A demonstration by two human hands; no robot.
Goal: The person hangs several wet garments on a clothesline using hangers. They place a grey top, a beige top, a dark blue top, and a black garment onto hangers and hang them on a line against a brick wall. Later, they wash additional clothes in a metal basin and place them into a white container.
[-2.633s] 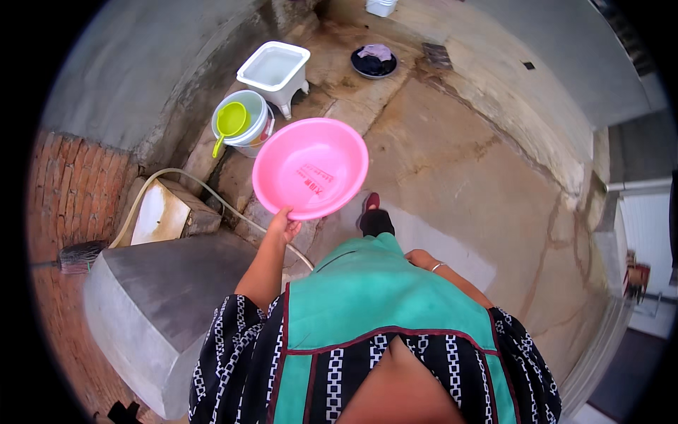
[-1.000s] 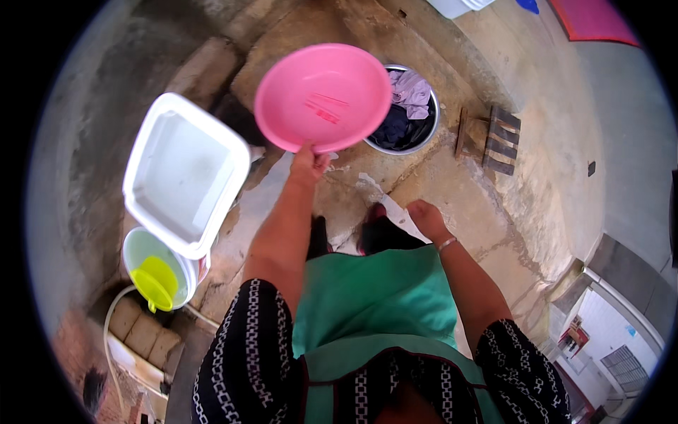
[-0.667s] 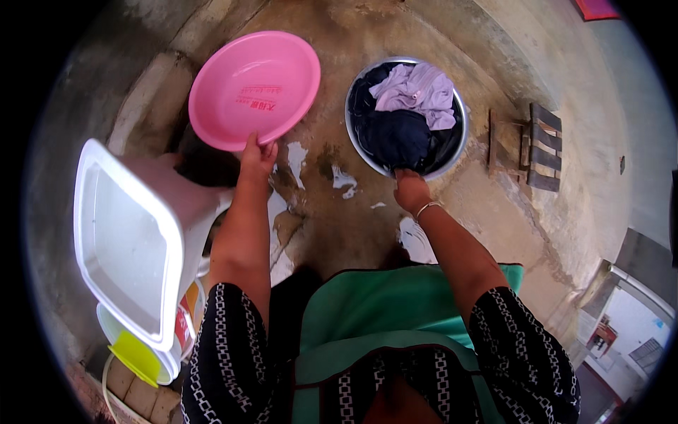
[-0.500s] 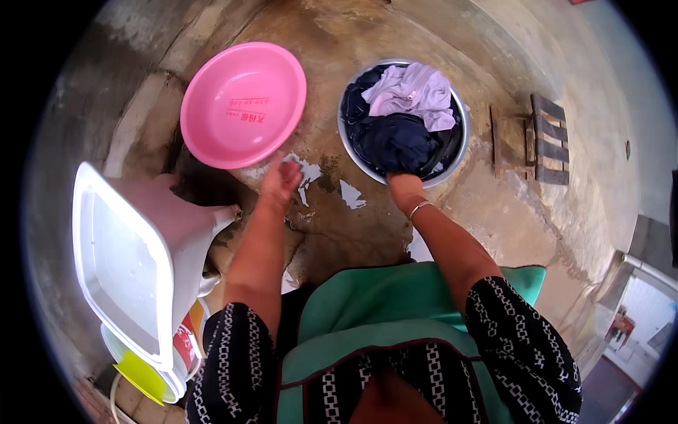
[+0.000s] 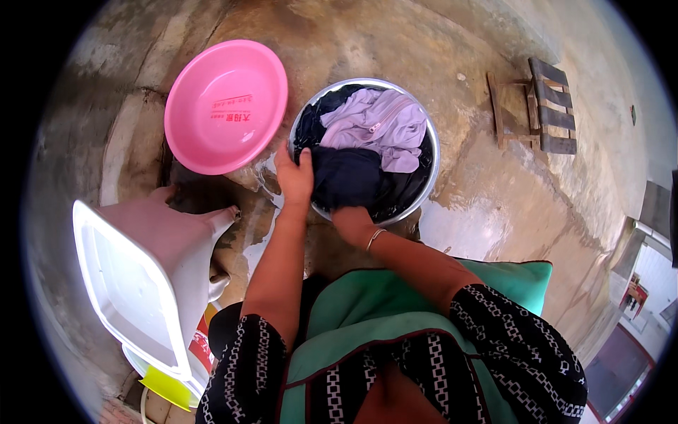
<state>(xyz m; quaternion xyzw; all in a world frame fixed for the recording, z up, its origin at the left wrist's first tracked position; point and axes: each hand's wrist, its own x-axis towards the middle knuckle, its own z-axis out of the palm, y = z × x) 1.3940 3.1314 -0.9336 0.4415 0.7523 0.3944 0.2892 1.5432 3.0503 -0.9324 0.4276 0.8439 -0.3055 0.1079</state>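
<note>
A round metal basin (image 5: 433, 164) stands on the wet floor in front of me, full of wet laundry. On top lies a lilac zipped garment (image 5: 395, 127), with a bunched dark navy garment (image 5: 346, 173) nearer to me. My left hand (image 5: 295, 177) is closed on the basin's left rim, its thumb on the inner side against the dark cloth. At the near rim, my right hand (image 5: 351, 222) reaches in at the edge of the navy garment. Its fingers are hidden there, so their grip does not show.
A pink plastic basin (image 5: 229, 145) stands at the left. Nearer on that side are an upturned stool (image 5: 159, 240), a white tub (image 5: 127, 283) and a yellow-green piece (image 5: 166, 389). A small slatted wooden chair (image 5: 554, 116) is at the right. Water puddles (image 5: 462, 230) cover parts of the floor.
The metal basin has shifted left and nearer to me, along with my right hand. My left hand has gone from empty air to the basin's left rim.
</note>
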